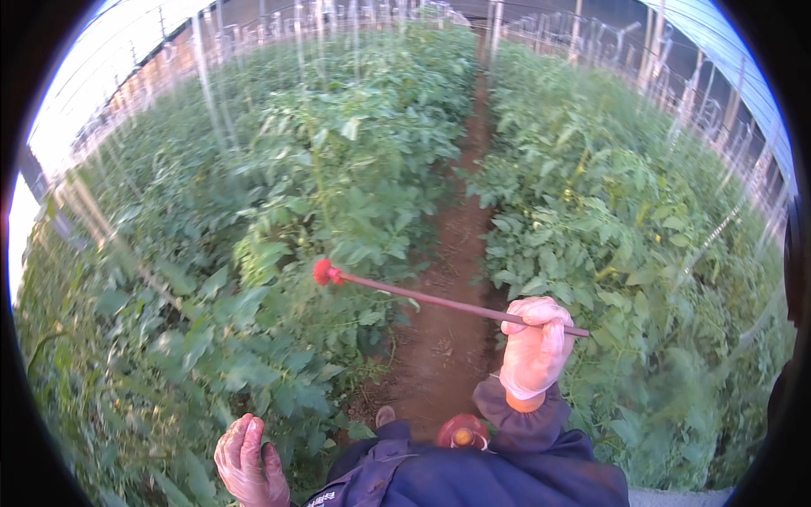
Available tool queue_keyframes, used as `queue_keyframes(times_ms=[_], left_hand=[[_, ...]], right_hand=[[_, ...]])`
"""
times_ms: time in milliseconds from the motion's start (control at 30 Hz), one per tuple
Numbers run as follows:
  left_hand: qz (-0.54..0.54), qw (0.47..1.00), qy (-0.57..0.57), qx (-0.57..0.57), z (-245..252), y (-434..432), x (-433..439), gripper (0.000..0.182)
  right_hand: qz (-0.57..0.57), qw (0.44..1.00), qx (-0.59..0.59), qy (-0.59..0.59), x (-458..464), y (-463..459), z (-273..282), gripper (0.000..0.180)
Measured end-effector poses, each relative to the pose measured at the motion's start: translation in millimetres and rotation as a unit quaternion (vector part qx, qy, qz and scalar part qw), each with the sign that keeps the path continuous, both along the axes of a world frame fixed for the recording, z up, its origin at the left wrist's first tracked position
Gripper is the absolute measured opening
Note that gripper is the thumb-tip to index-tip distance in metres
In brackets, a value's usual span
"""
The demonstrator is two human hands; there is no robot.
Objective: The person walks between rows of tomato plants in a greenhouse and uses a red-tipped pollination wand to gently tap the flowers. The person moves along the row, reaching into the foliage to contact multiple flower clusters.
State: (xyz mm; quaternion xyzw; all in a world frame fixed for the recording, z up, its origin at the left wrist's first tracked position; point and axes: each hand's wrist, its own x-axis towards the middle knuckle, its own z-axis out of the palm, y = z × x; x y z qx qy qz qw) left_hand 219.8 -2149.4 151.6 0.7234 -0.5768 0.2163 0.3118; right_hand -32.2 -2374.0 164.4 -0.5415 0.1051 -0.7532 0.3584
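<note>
My right hand [537, 345], in a thin translucent glove, grips a dark red rod [437, 301] near its right end. The rod reaches left across the soil path and ends in a round red head [324, 272] just over the leaves of the left row. Low on the left, my gloved left hand [250, 462] is raised with nothing in it and its thumb apart from the fingers. Reddish stains mark its fingertips. A red container [462, 432] with an orange centre is close in front of my body, partly hidden by my dark clothing.
Leafy plants, apparently tomato [380, 146], line the left side of a narrow soil path [462, 234]. A matching row [583, 209] borders it on the right. Upright poles [206, 70] and hanging strings rise among the plants. Greenhouse sheeting [747, 76] curves overhead on the right.
</note>
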Motion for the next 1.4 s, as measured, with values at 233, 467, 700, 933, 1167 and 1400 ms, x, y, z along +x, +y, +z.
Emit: queue_keyframes(times_ms=[233,467,700,933,1167,1400], left_hand=[[-0.081,0.996,0.03,-0.008,-8,-86,17,0.031],[-0.13,0.985,0.106,-0.031,-31,-183,47,0.034],[-0.194,0.971,0.135,0.038,-36,-239,57,0.037],[-0.123,0.979,0.144,0.079,-53,-251,64,0.037],[-0.029,0.98,0.164,0.107,-57,-271,46,0.031],[0.023,0.982,0.168,0.08,-64,-339,5,0.032]], right_hand=[[-0.076,0.995,-0.003,-0.071,-18,-41,-2,0.028],[-0.144,0.989,-0.007,-0.042,6,-112,10,0.025],[-0.005,0.994,-0.013,-0.107,-25,-167,-6,0.026],[0.16,0.981,-0.01,-0.109,-9,-232,-7,0.023],[0.248,0.954,0.067,-0.156,30,-297,-6,0.013],[0.284,0.95,0.028,-0.129,14,-374,4,0.014]])
